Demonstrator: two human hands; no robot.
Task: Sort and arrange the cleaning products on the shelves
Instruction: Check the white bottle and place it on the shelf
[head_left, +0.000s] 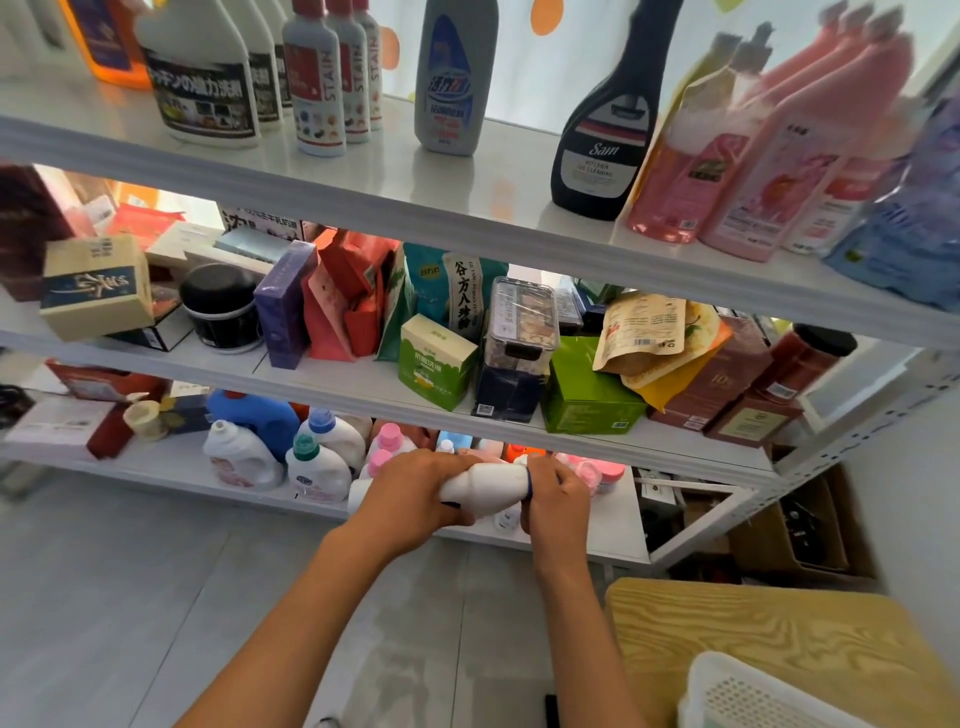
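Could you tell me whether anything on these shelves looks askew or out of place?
Yes: on the middle shelf, the beige box sits tilted atop other boxes, and the tan pouch leans across the green box. Both hands hold a white bottle sideways.

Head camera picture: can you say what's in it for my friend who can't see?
Two hands, left hand and right hand, hold a white bottle sideways in front of the bottom shelf of small detergent bottles. Higher shelves hold boxes, pouches and tall cleaning bottles.
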